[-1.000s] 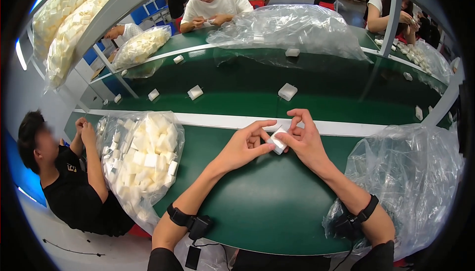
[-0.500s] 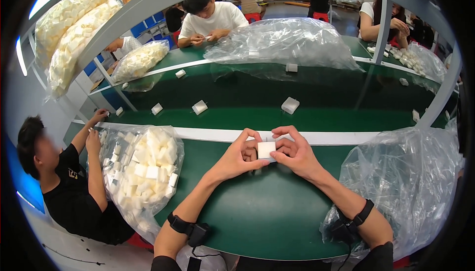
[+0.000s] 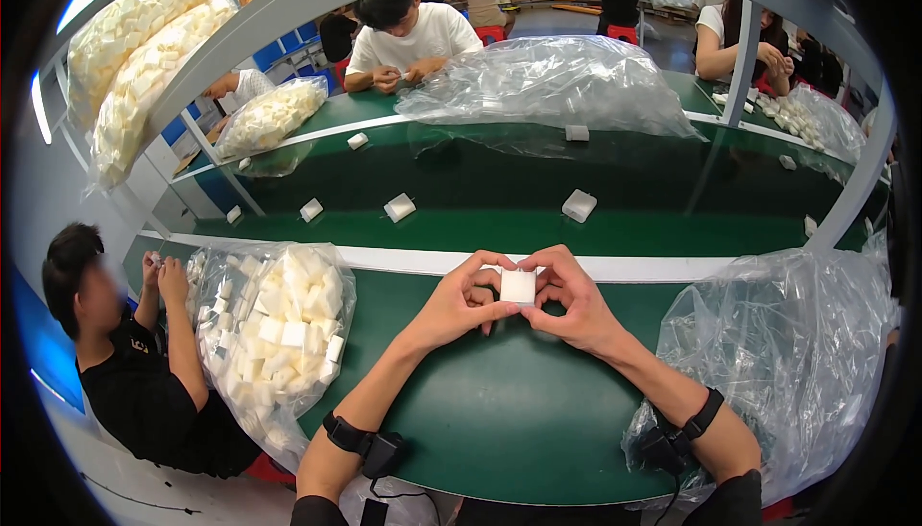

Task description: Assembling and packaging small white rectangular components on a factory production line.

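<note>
Green work surface (image 3: 499, 401) in a busy workshop, with a white rail (image 3: 663, 269) along its far edge and a dark green belt (image 3: 480, 180) beyond. Compared with half a second ago, the loose blocks (image 3: 579, 205) on the belt sit a little farther right. At left, a co-worker's outstretched arm has come back, and both of that person's hands (image 3: 171, 281) are now near each other. The wearer's white block (image 3: 518, 287), slightly turned before, now shows its face squarely. It sits between the fingertips of the left hand (image 3: 459, 305) and right hand (image 3: 576, 303), whose thumbs and forefingers curve narrowly around it, holding it from both sides. A clear bag of pale blocks (image 3: 283, 329) lies left of the hands; crumpled clear plastic (image 3: 778, 353) lies right.
</note>
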`<state>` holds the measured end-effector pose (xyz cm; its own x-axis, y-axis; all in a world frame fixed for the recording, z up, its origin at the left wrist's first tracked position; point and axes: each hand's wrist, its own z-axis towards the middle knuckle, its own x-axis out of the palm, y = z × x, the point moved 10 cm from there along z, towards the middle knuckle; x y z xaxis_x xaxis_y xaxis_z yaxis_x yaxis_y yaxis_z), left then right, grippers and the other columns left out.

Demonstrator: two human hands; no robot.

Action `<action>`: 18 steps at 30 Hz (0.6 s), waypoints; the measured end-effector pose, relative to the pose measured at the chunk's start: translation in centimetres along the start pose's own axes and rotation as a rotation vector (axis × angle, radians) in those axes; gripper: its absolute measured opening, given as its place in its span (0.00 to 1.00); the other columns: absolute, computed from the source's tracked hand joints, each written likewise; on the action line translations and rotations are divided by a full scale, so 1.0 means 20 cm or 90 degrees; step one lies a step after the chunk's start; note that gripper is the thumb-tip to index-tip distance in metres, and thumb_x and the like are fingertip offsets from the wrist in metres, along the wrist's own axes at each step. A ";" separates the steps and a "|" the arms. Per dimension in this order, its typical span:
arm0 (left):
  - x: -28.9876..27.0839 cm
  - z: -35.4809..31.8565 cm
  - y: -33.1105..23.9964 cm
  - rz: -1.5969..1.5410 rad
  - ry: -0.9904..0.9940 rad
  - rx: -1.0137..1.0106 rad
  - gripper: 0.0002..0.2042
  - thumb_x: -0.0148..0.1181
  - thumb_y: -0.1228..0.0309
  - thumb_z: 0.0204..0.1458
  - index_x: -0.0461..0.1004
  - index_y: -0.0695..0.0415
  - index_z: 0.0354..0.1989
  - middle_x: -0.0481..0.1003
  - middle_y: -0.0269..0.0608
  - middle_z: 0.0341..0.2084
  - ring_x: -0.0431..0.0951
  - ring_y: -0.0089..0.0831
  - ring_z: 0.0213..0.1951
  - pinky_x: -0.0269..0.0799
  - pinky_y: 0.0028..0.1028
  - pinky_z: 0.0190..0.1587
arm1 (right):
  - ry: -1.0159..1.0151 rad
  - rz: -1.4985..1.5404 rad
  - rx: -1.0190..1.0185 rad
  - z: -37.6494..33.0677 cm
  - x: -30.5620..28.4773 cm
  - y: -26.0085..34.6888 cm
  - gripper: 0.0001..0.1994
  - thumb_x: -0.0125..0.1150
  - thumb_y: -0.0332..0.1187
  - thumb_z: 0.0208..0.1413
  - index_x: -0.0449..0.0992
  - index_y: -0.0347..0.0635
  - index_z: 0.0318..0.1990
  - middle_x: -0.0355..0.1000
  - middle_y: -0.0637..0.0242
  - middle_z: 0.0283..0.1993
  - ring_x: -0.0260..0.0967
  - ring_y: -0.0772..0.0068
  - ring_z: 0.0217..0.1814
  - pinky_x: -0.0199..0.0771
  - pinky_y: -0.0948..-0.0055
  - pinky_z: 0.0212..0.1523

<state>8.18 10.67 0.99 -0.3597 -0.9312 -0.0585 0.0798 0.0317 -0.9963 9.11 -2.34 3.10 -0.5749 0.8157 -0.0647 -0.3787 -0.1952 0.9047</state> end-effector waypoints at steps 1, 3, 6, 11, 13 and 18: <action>0.00 0.00 0.00 0.000 -0.002 0.000 0.25 0.70 0.72 0.55 0.66 0.57 0.59 0.77 0.37 0.35 0.74 0.17 0.26 0.69 0.18 0.27 | 0.002 0.000 0.000 0.00 0.00 0.00 0.24 0.67 0.21 0.51 0.70 0.37 0.57 0.61 0.64 0.54 0.70 0.76 0.46 0.76 0.77 0.39; 0.00 0.00 0.02 -0.012 0.005 -0.009 0.24 0.70 0.73 0.55 0.66 0.58 0.59 0.78 0.37 0.35 0.75 0.18 0.27 0.69 0.18 0.27 | -0.009 0.010 0.022 0.00 0.00 -0.03 0.24 0.68 0.21 0.50 0.71 0.36 0.57 0.62 0.64 0.54 0.72 0.76 0.46 0.77 0.76 0.40; 0.02 0.00 -0.02 -0.037 0.016 -0.001 0.24 0.69 0.75 0.55 0.66 0.59 0.59 0.78 0.38 0.34 0.76 0.18 0.28 0.69 0.18 0.27 | -0.025 0.025 0.021 -0.01 -0.02 -0.05 0.25 0.69 0.21 0.50 0.70 0.34 0.56 0.63 0.64 0.54 0.73 0.76 0.44 0.78 0.76 0.41; 0.02 0.00 -0.02 -0.024 0.016 0.036 0.26 0.70 0.77 0.53 0.67 0.59 0.59 0.78 0.37 0.33 0.76 0.19 0.27 0.69 0.19 0.28 | -0.051 0.042 0.007 -0.01 -0.02 -0.03 0.24 0.71 0.21 0.48 0.71 0.31 0.54 0.65 0.63 0.52 0.73 0.78 0.41 0.79 0.77 0.40; 0.02 -0.01 -0.01 -0.017 0.011 0.039 0.26 0.70 0.77 0.52 0.67 0.59 0.59 0.78 0.36 0.32 0.76 0.19 0.27 0.69 0.19 0.28 | -0.053 0.033 -0.005 -0.01 -0.01 -0.01 0.23 0.71 0.21 0.48 0.71 0.31 0.53 0.66 0.63 0.51 0.72 0.79 0.40 0.78 0.77 0.39; 0.03 -0.01 -0.03 -0.035 -0.047 0.061 0.25 0.71 0.77 0.53 0.67 0.59 0.58 0.78 0.35 0.30 0.76 0.18 0.27 0.69 0.18 0.28 | -0.072 -0.010 -0.038 0.00 -0.05 0.00 0.22 0.71 0.22 0.47 0.72 0.30 0.51 0.66 0.64 0.47 0.72 0.80 0.37 0.78 0.78 0.36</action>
<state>7.79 10.21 1.47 -0.2971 -0.9548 0.0045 0.1520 -0.0519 -0.9870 9.69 -3.21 3.25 -0.4839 0.8747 -0.0282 -0.4317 -0.2105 0.8771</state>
